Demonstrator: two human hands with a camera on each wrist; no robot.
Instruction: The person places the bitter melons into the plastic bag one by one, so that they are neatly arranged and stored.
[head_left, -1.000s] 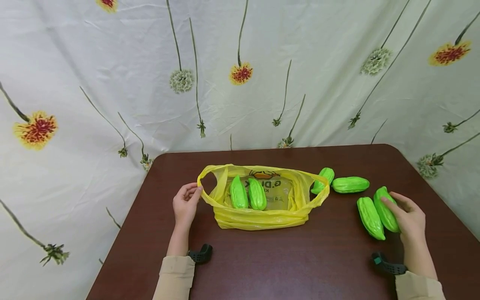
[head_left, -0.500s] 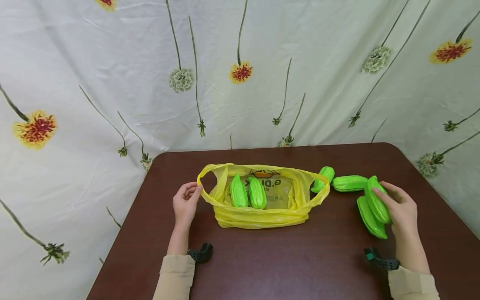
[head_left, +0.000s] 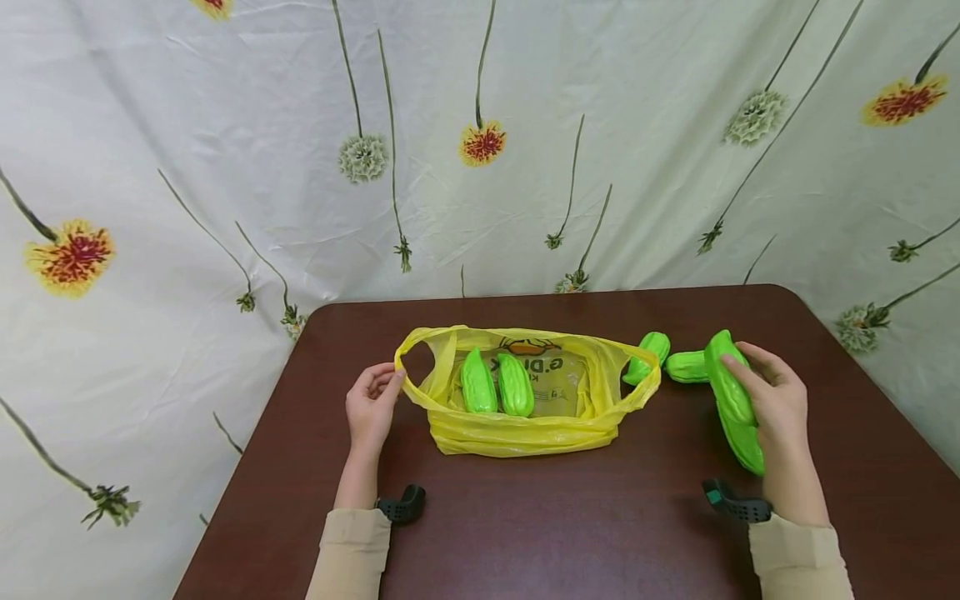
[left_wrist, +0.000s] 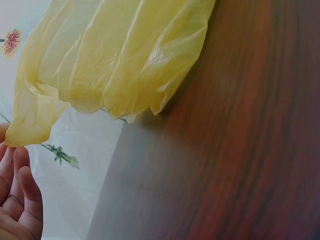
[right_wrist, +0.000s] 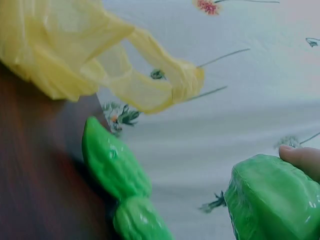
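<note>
My left hand [head_left: 372,408] pinches the left handle of a yellow plastic bag [head_left: 525,437] in the head view. The bag's mouth is spread, showing two green ridged gourds [head_left: 478,385] side by side inside. In the left wrist view, fingertips [left_wrist: 22,155] hold the handle's end. To the right of the bag, my right hand [head_left: 780,408] grips a green ridged gourd [head_left: 727,379] lifted off the table. It partly hides a second gourd [head_left: 742,442] lying beneath. The right wrist view shows the held gourd [right_wrist: 275,200] with one fingertip on it.
Two more gourds [right_wrist: 115,160] lie by the bag's right handle, one partly behind it. All stand on a dark brown wooden table [head_left: 570,517]. A white flowered cloth [head_left: 300,125] hangs behind the table's far edge.
My right hand has raised the gourd and carried it leftward, toward the bag, across the one lying beside it. My left hand and the bag have stayed in place.
</note>
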